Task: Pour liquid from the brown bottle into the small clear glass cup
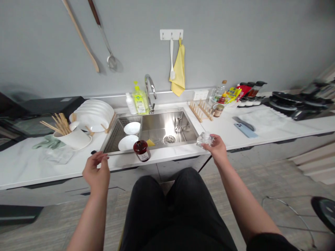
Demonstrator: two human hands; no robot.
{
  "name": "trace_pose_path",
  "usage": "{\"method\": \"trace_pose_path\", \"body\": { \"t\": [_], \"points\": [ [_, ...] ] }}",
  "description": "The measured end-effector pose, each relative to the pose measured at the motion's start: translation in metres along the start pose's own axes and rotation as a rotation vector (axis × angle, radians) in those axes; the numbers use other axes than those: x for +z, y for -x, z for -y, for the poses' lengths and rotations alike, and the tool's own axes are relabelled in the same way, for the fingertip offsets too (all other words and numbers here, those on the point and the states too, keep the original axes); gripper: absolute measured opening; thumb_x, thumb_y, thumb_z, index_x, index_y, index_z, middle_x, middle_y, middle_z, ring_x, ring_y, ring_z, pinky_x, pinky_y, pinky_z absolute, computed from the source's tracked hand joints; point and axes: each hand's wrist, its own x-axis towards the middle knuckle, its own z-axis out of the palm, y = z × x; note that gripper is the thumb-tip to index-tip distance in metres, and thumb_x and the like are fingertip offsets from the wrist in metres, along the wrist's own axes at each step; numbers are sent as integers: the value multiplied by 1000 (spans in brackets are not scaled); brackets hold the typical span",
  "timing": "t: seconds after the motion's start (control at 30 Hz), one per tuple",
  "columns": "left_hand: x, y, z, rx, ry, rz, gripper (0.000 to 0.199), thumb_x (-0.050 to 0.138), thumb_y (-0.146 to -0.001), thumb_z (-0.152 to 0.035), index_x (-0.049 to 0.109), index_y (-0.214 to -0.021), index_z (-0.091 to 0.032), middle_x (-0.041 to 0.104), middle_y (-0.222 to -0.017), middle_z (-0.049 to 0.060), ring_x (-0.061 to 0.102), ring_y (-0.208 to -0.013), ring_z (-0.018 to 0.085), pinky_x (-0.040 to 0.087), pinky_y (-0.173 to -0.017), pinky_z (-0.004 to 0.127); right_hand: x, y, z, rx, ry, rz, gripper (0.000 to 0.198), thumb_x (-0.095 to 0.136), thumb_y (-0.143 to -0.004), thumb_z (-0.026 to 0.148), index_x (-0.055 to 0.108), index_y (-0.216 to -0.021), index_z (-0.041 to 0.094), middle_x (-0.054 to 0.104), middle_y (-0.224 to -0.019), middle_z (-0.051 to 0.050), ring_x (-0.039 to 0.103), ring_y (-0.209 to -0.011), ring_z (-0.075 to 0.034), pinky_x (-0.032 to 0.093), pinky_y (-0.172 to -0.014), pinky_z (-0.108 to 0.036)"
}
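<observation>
Now | hands [96, 170] apart | right hand [218, 150] grips clear plastic [204, 139] | dark-red bottle [141, 151] between

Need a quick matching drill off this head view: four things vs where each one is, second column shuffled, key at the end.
Things
1. dark red bottle
2. crumpled clear plastic
3. yellow towel
4. phone

Places
A. hanging from the hook rack on the wall
B. lying on the counter, right of the sink
C. standing on the counter strip in front of the sink
D. held in the right hand

Pairs: 1-C, 2-D, 3-A, 4-B
</observation>
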Motion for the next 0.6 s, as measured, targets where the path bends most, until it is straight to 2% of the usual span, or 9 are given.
{"method": "trace_pose_path", "body": {
  "t": [0.07,0.13,0.3,0.43,0.6],
  "points": [
    [15,-11,29,9,-89,28,41,71,-96,-36,74,-131,-15,83,-107,9,80,-95,25,68,-95,45,-2,-37,-23,46,69,-117,85,101,-60,62,67,-127,22,78,-103,-6,74,-92,-30,64,-84,-46],
    [31,-18,46,24,-125,74,49,69,-93,-35,71,-137,-14,83,-112,12,80,-97,26,68,-92,44,-2,-70,-43,81,161,-198,87,100,-57,64,67,-126,21,79,-110,-8,73,-98,-32,62,-90,-47],
    [67,-27,54,51,-170,179,51,70,-94,-37,70,-140,-17,83,-116,12,79,-99,27,66,-95,46,4,-132,-78,179,308,-300,87,97,-55,66,66,-123,21,78,-117,-12,72,-105,-34,58,-99,-51],
    [79,-27,56,46,-218,224,49,68,-95,-39,71,-139,-18,82,-118,12,78,-102,29,65,-96,46,15,-159,-86,181,359,-256,88,97,-54,62,63,-125,22,76,-119,-12,71,-108,-35,56,-102,-53],
    [78,-25,61,72,-289,273,49,68,-94,-37,73,-139,-17,82,-121,13,77,-105,30,63,-99,47,29,-172,-86,193,415,-291,85,96,-59,57,59,-128,24,77,-127,-16,71,-116,-38,55,-106,-53]
  ]
}}
